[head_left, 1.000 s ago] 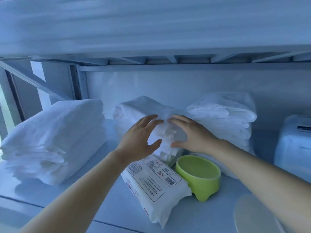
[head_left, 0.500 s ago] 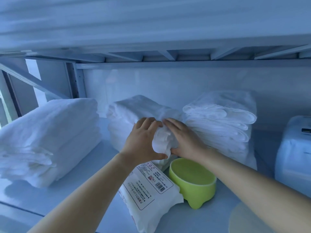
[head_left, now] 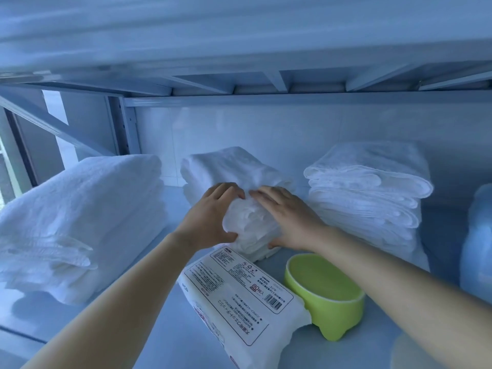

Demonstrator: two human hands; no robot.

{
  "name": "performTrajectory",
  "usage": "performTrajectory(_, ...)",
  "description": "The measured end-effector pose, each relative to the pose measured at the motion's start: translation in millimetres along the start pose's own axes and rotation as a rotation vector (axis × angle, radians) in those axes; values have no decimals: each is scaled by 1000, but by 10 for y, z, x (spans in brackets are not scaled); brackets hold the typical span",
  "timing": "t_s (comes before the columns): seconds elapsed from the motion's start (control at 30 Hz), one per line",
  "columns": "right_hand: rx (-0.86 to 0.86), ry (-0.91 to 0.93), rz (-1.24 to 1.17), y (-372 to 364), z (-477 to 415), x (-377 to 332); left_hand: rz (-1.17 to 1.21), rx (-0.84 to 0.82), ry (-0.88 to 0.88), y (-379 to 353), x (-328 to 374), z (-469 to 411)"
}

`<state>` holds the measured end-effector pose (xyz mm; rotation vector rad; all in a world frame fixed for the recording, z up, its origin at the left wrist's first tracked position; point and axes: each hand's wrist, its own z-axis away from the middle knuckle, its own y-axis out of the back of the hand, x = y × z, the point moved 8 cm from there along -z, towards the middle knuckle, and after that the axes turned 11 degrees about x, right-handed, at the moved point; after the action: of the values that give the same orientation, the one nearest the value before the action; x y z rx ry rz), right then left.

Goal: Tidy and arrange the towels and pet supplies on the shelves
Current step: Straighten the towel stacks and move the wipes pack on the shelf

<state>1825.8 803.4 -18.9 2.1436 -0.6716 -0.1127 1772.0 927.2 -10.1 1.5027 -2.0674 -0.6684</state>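
A pale shelf (head_left: 173, 342) runs left to right under a ribbed upper shelf (head_left: 239, 49). A smooth white wall (head_left: 266, 129) closes the far side. At far left stand a metal post (head_left: 125, 123), a slanted brace (head_left: 53, 126) and a bright strip of daylight (head_left: 53, 103).

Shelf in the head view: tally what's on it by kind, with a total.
Towel stacks: 3 (left stack, middle stack, right stack)
Wipes pack: 1
Green bowl: 1
Pale container, right edge: 1
Blurred round thing, bottom right: 1
Total: 7
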Motion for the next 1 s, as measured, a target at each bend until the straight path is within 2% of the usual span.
performTrajectory(0.1, 2, 30, 60, -43, -73, -43, 9, 4, 11, 3, -152, -14)
performTrajectory(0.3, 2, 3, -33, -159, -215, -129, -46, -18, 141, 99, -596, 71)
performTrajectory(0.43, 69, -66, 45, -130, -245, -30, -38, -57, 150, 98, -566, 109)
performTrajectory(0.6, 24, -118, 100, -246, -281, -56, 73, -144, 170, -64, -436, 150)
performTrajectory(0.8, 39, -119, 126, -226, -317, -116, 55, 12, 118, 37, -420, 135)
performTrajectory(1.0, 44, -98, 143, -222, -349, -225, 67, 7, 59, 97, -549, 200)
